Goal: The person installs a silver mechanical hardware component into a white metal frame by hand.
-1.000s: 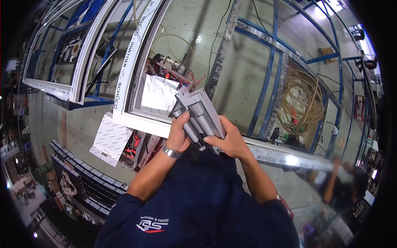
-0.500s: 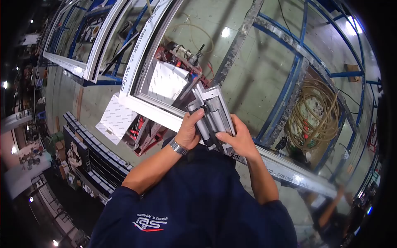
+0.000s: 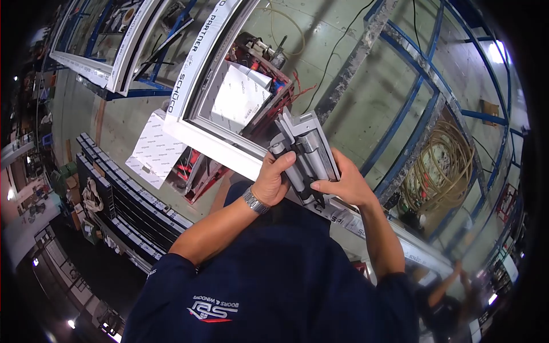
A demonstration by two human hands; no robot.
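Note:
Silver-grey metal door hinges (image 3: 312, 150) with round barrels and flat plates are gripped between my two hands, in front of my body. My left hand (image 3: 273, 182), with a metal watch at the wrist, is closed around the left barrel, thumb on top. On the other side, my right hand (image 3: 350, 184) clasps the right part, its thumb pressed across the lower barrel and fingers behind the plate. Both parts lie side by side, tilted. Just beneath them runs the white window or door frame (image 3: 220, 153). The fingers under the hinges are hidden.
A red tool cart (image 3: 280, 106) with tools and a white sheet stands beyond the frame. Blue metal stands (image 3: 394, 134) and a coiled hose (image 3: 437, 163) are at right. Another person's arm (image 3: 443, 288) reaches to the frame at lower right. Black-and-white profiles (image 3: 123, 208) lie left.
The view has shifted a little, and the hands with the hinges now appear slightly further right. Both hands keep their hold. The other person's arm has moved slightly left in view.

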